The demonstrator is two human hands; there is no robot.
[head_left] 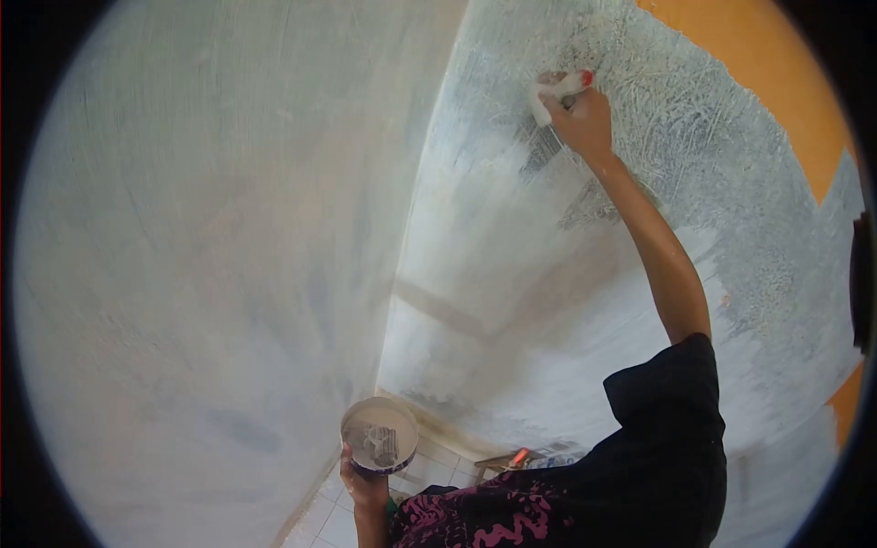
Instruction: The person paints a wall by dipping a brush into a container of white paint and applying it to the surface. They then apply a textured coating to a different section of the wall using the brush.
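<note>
The right hand (577, 114) is raised high, closed around a paint-caked brush (559, 91) pressed to the whitewashed wall (548, 237), its bristles hard to make out. Low down, the left hand (364, 482) grips a small paint tub (380, 435) from beneath, fingers mostly hidden. An unpainted orange patch (776, 82) shows further right.

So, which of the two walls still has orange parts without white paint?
The right-hand wall, where the right hand presses a brush: orange shows at its upper and right edges. The left-hand wall is whitish all over.
</note>
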